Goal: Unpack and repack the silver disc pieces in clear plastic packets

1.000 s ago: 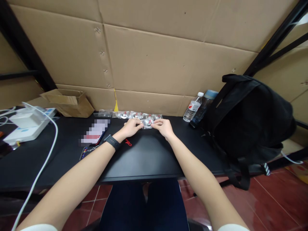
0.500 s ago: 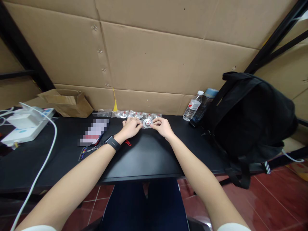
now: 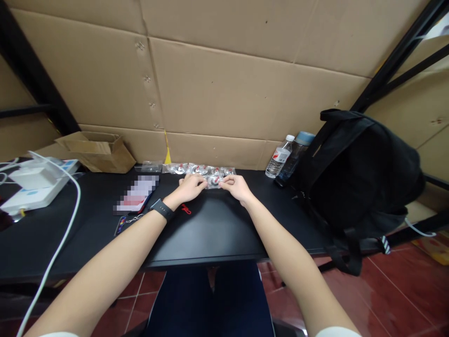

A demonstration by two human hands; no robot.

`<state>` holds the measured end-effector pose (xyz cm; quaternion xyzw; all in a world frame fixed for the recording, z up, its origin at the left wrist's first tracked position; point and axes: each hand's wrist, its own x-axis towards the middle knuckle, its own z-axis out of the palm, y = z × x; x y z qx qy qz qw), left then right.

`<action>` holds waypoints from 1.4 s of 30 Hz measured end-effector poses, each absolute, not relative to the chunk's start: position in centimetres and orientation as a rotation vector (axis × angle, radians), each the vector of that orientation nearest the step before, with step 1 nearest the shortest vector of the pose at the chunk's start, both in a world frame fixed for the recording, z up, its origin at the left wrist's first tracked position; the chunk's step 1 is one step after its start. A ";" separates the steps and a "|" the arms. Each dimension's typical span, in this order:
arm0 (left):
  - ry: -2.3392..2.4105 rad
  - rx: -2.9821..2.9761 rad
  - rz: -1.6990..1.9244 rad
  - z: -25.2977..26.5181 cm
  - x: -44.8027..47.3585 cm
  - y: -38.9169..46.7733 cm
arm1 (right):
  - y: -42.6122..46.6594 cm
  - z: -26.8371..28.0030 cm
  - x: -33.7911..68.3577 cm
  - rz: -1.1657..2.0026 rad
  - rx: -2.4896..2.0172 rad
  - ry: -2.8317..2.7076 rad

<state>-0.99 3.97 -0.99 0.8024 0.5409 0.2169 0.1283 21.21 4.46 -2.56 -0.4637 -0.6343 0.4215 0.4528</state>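
Observation:
Between my fingertips lies a small clear plastic packet (image 3: 213, 181) with a round silvery piece and a red mark inside. My left hand (image 3: 191, 187), with a dark watch on its wrist, pinches the packet's left end. At its right end, the thumb and fingers of my right hand (image 3: 236, 188) are closed on the edge. Just behind it, a row of similar clear packets (image 3: 197, 168) runs along the foot of the cardboard wall. A red cord (image 3: 185, 209) rests on the black table near my left wrist.
On the left are a phone (image 3: 137, 194), a keychain (image 3: 121, 225), an open cardboard box (image 3: 96, 152) and a white power strip (image 3: 42, 189) with a cable. A water bottle (image 3: 278, 159), a blue-lidded bottle (image 3: 298, 152) and a black backpack (image 3: 361, 173) stand right. Cardboard (image 3: 217, 93) closes off the back.
Both hands stay at the packet's two ends, nearly unmoved. The round piece looks slightly different under the plastic's glare. The view has shifted a little.

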 end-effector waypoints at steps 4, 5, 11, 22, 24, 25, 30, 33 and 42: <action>1.572 2.402 0.616 -1.1 -1.8 3.9 | 4.6 -2.6 21.7 1.025 -1.165 -1.528; 1.580 2.445 0.620 -1.2 -2.3 4.0 | 4.8 -2.6 21.8 0.981 -1.217 -1.511; 1.677 2.527 0.559 -1.4 -5.6 5.4 | 8.9 -1.5 20.8 0.489 -1.673 -1.506; 1.247 2.478 0.437 0.3 -7.7 5.2 | 13.2 -0.6 14.5 0.244 -1.886 -1.545; 1.140 2.473 0.356 0.7 -8.0 4.9 | 12.1 -0.7 14.2 0.066 -1.935 -1.667; 1.118 2.468 0.313 0.8 -8.1 4.8 | 11.6 -0.7 14.2 -0.002 -1.940 -1.707; 1.062 2.516 0.122 0.9 -8.2 4.6 | 9.6 -0.9 16.9 -0.123 -1.799 -1.773; 1.091 2.548 0.034 0.9 -8.0 4.8 | 9.2 -0.5 21.1 -0.054 -1.659 -1.885; 1.275 2.640 0.094 0.3 -6.2 4.2 | 6.9 0.4 33.2 0.548 -1.469 -2.140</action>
